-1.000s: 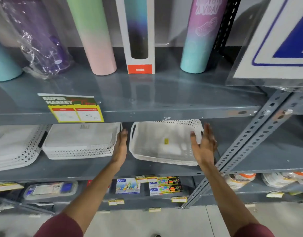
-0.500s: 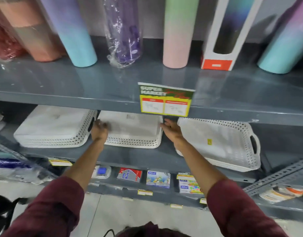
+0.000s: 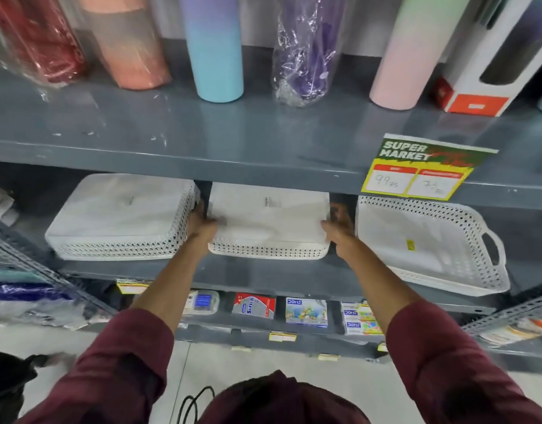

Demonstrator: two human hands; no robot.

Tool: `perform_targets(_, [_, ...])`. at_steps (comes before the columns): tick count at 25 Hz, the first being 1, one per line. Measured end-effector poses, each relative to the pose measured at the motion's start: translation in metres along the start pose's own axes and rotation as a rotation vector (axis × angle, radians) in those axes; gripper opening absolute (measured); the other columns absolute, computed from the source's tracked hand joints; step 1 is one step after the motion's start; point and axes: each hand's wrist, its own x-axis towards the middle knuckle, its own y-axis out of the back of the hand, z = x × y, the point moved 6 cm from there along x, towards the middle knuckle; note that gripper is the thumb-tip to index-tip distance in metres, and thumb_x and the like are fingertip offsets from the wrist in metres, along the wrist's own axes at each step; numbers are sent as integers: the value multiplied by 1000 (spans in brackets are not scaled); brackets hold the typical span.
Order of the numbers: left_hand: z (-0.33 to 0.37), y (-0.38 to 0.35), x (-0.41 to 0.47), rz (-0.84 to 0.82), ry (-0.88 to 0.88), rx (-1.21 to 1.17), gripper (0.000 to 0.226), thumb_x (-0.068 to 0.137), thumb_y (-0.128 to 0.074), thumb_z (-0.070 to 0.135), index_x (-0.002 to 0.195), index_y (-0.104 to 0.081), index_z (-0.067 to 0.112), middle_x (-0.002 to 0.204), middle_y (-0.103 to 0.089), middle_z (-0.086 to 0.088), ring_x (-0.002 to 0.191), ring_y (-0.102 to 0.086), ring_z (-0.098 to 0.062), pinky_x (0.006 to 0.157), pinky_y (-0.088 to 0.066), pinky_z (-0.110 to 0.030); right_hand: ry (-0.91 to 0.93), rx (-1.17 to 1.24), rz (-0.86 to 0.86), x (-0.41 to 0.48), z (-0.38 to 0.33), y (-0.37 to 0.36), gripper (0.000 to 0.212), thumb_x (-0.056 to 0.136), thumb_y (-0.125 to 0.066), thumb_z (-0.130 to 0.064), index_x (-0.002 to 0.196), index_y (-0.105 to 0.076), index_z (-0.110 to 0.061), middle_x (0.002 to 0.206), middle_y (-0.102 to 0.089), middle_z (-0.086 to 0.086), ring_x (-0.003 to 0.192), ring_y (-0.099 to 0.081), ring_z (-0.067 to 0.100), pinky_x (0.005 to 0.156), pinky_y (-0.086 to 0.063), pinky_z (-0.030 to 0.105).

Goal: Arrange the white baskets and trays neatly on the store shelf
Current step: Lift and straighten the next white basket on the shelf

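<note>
Three white perforated baskets sit side by side on the grey middle shelf [image 3: 263, 272]. The middle basket stack [image 3: 268, 228] lies upside down, its flat bottom facing up. My left hand [image 3: 202, 221] grips its left end and my right hand [image 3: 337, 224] grips its right end. To the left lies another upside-down stack of baskets [image 3: 119, 218]. To the right a single open tray with a handle [image 3: 431, 246] sits tilted, with its front corner over the shelf edge.
The upper shelf [image 3: 233, 142] holds several tall bottles and rolls just above the baskets, with a yellow price tag [image 3: 422, 169] on its edge. Stationery packs [image 3: 306, 312] fill the lower shelf. Slotted steel uprights [image 3: 508, 313] stand at both sides.
Both hands left the open tray on the right and went to the middle basket stack, now gripping its two ends. The view swung left and closer.
</note>
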Motion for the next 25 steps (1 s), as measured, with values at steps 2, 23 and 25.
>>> perform_targets(2, [4,1,-7,-3,-88,-13,74,69,-60,-18,134,-59,18,124,-59,1,112,-60,-21,95,-56,-39,56,50,114,-6,-1,6,59,75,-38,7,114,-56,-33,118,-63,2,107,-61,25,85,-55,31])
perform_targets(23, [-17,17,-53,35,23,-764,63,100,-13,64,100,-62,25,128,-62,-5,127,-54,-23,112,-37,-43,-138,630,38,-49,26,44,62,98,-26,-59,125,-63,-16,126,-65,6,123,-56,23,112,-36,47])
perform_targets(25, [-28,17,-48,-4,80,-714,69,95,-14,71,112,-63,25,124,-66,-5,122,-59,-26,106,-44,-45,-215,592,-33,-44,35,37,81,93,-20,-72,135,-60,-17,129,-65,9,121,-58,26,110,-40,46])
